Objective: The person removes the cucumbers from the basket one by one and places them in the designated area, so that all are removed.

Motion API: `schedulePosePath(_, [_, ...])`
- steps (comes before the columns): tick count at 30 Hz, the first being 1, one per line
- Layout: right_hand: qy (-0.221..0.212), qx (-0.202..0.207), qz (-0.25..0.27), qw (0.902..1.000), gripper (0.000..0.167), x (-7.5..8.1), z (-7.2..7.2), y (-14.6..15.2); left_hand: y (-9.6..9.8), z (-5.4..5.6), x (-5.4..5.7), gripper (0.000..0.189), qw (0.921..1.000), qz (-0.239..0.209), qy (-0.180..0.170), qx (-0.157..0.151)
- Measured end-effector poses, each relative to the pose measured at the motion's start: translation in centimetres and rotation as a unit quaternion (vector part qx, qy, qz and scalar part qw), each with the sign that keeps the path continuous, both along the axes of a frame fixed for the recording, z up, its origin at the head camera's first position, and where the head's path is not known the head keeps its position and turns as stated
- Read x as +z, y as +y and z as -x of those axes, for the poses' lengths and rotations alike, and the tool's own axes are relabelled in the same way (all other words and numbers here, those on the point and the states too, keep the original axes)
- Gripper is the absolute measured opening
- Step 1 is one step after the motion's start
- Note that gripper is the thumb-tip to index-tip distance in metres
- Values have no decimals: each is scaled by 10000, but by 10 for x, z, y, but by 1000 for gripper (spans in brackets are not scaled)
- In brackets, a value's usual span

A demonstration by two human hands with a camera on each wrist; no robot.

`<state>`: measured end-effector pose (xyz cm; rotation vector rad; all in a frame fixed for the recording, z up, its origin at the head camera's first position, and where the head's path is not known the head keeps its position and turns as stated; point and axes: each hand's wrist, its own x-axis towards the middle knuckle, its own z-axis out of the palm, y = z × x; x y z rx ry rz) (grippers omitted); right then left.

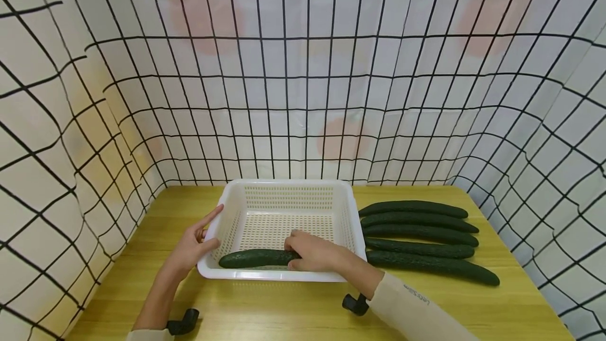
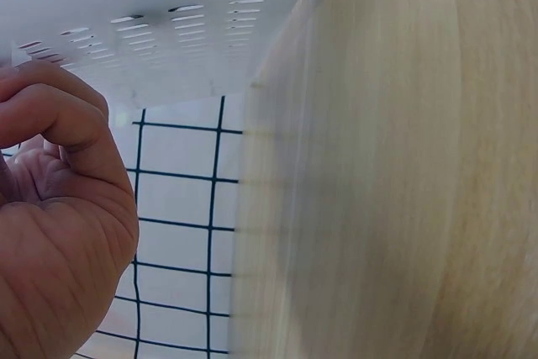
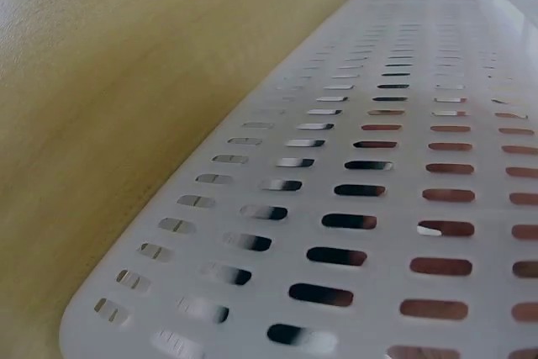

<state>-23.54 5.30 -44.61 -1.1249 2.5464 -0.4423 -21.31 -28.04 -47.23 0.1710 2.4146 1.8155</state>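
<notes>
A white plastic basket (image 1: 284, 275) with slotted walls sits on the table. My left hand (image 1: 189, 249) grips its left rim, the thumb on the rim and curled fingers along the outer side. In the left wrist view that hand (image 2: 63, 208) shows bent fingers against the basket wall (image 2: 185, 31). Inside the basket, near the front wall, lies a dark green cucumber (image 1: 251, 259). My right hand (image 1: 312, 252) holds it by its right end. From the right wrist view, the slotted wall (image 3: 395, 149) mostly hides this hand and the cucumber.
Several more cucumbers (image 1: 421, 233) lie side by side on the wood-grain table (image 1: 265, 312), right of the basket. Black wire grid (image 1: 307, 75) walls rise behind and at both sides, with pale sheeting behind them. A black device (image 1: 355, 305) is at my right wrist, another (image 1: 184, 322) at my left.
</notes>
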Motion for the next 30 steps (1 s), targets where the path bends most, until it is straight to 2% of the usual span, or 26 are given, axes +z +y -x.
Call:
schedulePosePath(4, [134,-186,215,9995,36,1,-2,3,-1,-1,0,85,10000,19,8,2])
schedulePosePath(9, [181,-226,433,9986,32,3,-3,5,0,-1,-1,85,9999,-65,5,-79])
schedulePosePath(15, [253,-352,757,9962,34,5,-2,6,0,0,0,85,10000,-63,-8,4])
schedulePosePath(20, [516,-703,989,9913,36,10,-3,14,1,1,0,85,10000,-36,5,-18])
schedulePosePath(24, [860,-845,1151,9860,36,13,-3,22,0,0,0,85,9999,-115,-26,-111])
schedulePosePath(30, [1097,-980,1487,9779,35,21,-6,34,-1,-1,-1,85,9999,-113,-53,-65])
